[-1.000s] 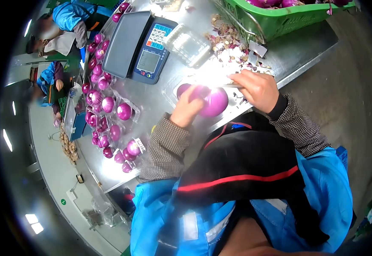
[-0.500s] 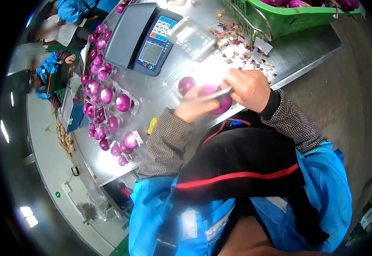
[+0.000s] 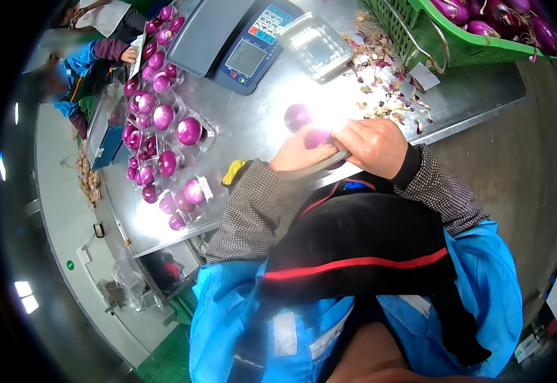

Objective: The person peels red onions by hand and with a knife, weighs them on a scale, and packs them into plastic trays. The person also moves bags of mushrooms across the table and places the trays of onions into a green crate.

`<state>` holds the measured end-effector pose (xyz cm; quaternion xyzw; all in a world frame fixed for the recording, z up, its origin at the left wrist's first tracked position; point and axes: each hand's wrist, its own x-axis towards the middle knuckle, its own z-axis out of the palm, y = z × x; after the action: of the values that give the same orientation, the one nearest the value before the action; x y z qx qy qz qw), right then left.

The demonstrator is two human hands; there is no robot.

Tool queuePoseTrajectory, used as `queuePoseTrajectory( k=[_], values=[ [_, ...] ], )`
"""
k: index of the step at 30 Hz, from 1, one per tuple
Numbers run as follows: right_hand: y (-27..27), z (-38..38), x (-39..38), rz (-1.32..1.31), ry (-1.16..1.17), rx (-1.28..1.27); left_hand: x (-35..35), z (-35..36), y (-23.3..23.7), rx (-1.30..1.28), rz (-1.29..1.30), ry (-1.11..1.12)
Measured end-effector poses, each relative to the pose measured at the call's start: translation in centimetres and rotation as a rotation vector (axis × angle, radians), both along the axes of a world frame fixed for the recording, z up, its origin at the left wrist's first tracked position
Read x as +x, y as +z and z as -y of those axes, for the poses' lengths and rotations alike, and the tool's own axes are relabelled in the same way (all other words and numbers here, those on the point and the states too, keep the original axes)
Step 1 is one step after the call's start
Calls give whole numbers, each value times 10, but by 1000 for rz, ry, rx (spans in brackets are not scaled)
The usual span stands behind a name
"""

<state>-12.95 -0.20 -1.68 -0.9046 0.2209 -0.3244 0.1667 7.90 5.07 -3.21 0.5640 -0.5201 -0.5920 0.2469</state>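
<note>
My left hand (image 3: 299, 154) is closed round a red onion (image 3: 317, 137), part of it washed out by glare. My right hand (image 3: 374, 148) is curled beside it, gripping what looks like a knife, whose thin grey blade (image 3: 317, 167) slants across in front of my left hand and is blurred. Just beyond my fingers rests another red onion (image 3: 298, 117). A bit of purple shows beneath my hands, mostly covered by them.
Packed red onions (image 3: 163, 117) line the table's left side. Behind stand a digital scale (image 3: 246, 57) and a clear plastic box (image 3: 317, 48). Onion trimmings (image 3: 384, 96) lie near a green crate (image 3: 476, 45) of onions. A co-worker's hand (image 3: 129, 55) is at far left.
The camera view has shifted, moving the table items in frame. My hands have come closer together round the onion, and the blade sits lower, across the left thumb side.
</note>
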Motion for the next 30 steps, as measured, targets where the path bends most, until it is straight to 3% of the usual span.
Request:
queuePoseTrajectory(
  k=[2,5,7,11,13,16,18,19,22,23,24,25,27,28,30],
  values=[
    [1,-1,3,-23,30,55,4,-4,-1,59,-108,27],
    [10,-1,5,-83,100,104,7,2,13,65,-75,-115],
    [7,1,8,-119,115,76,9,0,10,144,-42,-89],
    [-9,0,14,-161,21,54,14,-2,3,105,25,-84],
    [-22,3,14,-109,-59,91,19,-7,-7,92,-91,1],
    [-68,24,11,243,-414,489,23,-9,-9,32,-69,93],
    [-73,33,0,371,-476,865,25,-10,-11,-66,-44,150],
    [-69,31,-4,297,-483,927,25,-8,-7,-36,-34,163],
    [-58,17,9,348,-228,986,16,-4,-7,-106,-106,194],
    [-51,14,15,355,-183,806,10,-3,-6,-157,-54,209],
    [-46,14,11,159,-146,928,2,-4,-4,-208,0,225],
    [-46,15,13,202,-75,966,-4,-4,-4,-259,56,241],
    [-41,18,12,304,25,1295,-17,-3,-7,-385,82,211],
    [-37,21,5,357,52,1586,-19,-3,-8,-448,95,200],
    [-52,22,-7,543,147,1795,-3,5,-10,-425,202,223]
  ],
)
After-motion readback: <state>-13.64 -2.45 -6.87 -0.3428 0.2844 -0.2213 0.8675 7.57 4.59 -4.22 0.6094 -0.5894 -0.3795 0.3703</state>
